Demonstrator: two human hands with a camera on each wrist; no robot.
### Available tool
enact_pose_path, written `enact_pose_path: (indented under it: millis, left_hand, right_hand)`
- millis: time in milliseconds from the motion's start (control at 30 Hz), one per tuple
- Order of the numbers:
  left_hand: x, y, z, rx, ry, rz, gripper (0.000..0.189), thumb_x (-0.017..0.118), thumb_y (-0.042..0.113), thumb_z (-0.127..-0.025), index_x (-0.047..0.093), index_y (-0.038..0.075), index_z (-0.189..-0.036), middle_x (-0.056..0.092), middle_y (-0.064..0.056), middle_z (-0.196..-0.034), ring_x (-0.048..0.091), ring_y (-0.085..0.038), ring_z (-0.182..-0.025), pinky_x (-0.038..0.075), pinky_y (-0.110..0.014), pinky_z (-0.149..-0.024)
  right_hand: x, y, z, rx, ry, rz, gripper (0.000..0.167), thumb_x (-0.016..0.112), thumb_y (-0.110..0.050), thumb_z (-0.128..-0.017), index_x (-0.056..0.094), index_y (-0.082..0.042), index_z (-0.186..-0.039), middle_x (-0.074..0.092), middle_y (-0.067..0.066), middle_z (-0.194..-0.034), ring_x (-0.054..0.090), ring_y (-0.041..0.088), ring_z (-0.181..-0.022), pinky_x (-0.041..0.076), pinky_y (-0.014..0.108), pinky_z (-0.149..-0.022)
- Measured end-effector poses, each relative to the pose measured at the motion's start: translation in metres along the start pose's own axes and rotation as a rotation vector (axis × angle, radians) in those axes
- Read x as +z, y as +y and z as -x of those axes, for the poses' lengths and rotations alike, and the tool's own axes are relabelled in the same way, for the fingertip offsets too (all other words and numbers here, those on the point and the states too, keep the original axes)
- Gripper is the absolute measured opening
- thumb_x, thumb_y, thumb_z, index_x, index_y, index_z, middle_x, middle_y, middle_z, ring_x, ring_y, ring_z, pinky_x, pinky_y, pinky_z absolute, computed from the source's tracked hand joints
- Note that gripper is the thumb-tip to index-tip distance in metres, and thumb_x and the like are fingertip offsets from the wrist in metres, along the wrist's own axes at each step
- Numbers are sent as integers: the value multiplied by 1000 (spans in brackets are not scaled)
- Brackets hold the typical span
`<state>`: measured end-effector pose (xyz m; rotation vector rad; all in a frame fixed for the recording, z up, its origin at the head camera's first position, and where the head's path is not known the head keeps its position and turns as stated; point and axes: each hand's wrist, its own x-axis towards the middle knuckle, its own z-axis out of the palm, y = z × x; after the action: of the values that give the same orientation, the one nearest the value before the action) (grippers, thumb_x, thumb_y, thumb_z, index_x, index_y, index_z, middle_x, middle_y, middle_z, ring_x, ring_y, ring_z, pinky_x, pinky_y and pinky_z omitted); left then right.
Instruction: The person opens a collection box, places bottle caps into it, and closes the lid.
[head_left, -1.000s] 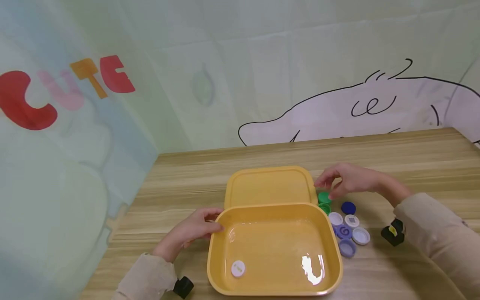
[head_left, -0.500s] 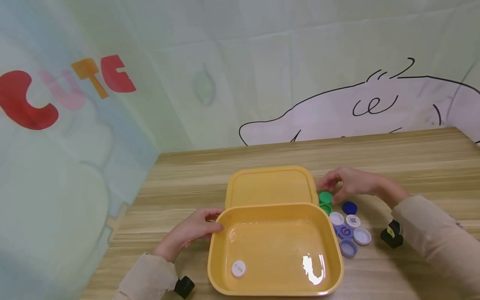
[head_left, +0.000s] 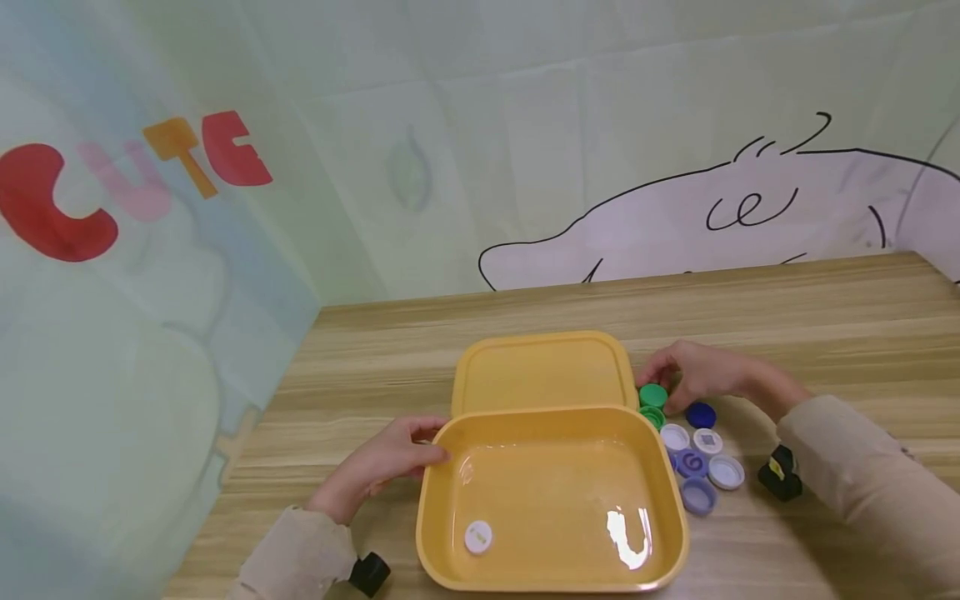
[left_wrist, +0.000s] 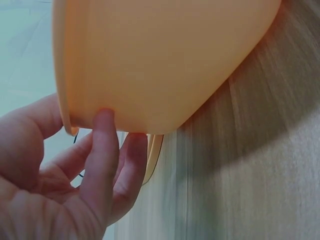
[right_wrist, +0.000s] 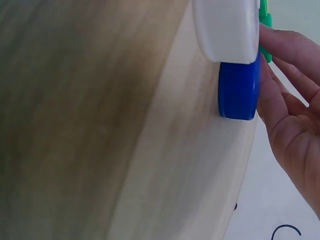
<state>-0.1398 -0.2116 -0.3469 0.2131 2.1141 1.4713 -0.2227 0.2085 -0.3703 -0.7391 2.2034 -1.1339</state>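
My left hand holds the yellow plastic box at its far left corner, thumb over the rim and fingers against the outer wall. One white bottle cap lies inside it. To the box's right, my right hand has thumb and fingers on either side of a green bottle cap, pinching it. A second green cap lies just in front. In the right wrist view the blue cap and a white cap partly hide the green caps and the fingertips.
Several white and purple caps, among them a purple cap, lie along the box's right side. A yellow lid lies flat behind the box. The wooden table meets a printed cloth backdrop at the back and left.
My right hand has come down and slightly nearer, its thumb and fingers closing around the green cap. My left hand stays on the box corner.
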Motion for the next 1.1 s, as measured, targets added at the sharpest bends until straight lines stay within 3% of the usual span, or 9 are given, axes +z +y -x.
enact_pose_path:
  millis: [1100]
  left_hand:
    - [1,2,0,-28,16,0,49,60,5,-81,50,-10,-126,58,-16,-108,63,-18,-83,55,-32,-69]
  right_hand:
    - [-3,-8,1,3,-16,69,34,74,-2,-71,66,-5,-105,64,4,-95,54,25,-88,50,29,-78]
